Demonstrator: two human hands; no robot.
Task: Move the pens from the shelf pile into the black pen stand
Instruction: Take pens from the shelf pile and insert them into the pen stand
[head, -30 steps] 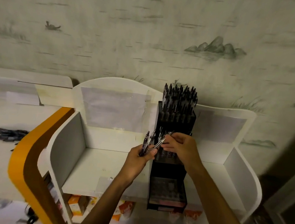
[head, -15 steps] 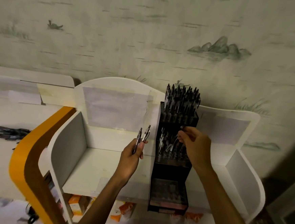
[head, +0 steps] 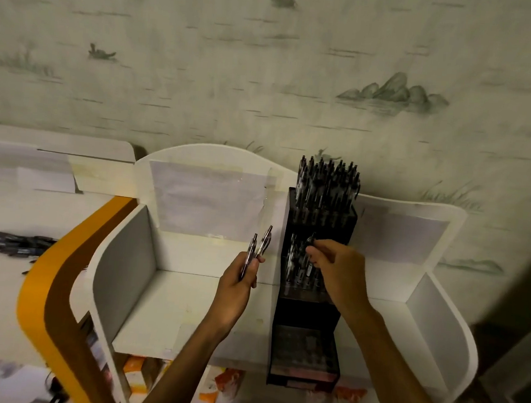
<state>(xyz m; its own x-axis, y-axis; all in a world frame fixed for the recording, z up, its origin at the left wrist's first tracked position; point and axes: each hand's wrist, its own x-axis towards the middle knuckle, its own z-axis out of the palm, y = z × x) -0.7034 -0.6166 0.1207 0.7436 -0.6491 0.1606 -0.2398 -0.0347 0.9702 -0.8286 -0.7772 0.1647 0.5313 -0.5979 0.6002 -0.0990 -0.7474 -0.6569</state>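
A tall black pen stand (head: 311,313) stands on the white shelf unit (head: 186,306), its top tier packed with several dark pens (head: 327,184). My left hand (head: 238,282) grips two pens (head: 259,247) upright, just left of the stand. At the stand's middle tier, my right hand (head: 336,270) pinches the top of one pen (head: 310,241) among the pens there. A pile of dark pens (head: 16,243) lies on the shelf surface far to the left.
An orange and brown curved edge (head: 48,279) borders the white unit on the left. White side walls (head: 126,254) enclose the shelf compartments. Orange packets (head: 228,381) sit on a lower level. Patterned wallpaper lies behind.
My right hand took a pen from the bundle in my left hand and carried it right to the stand's middle tier. My left hand now holds two pens.
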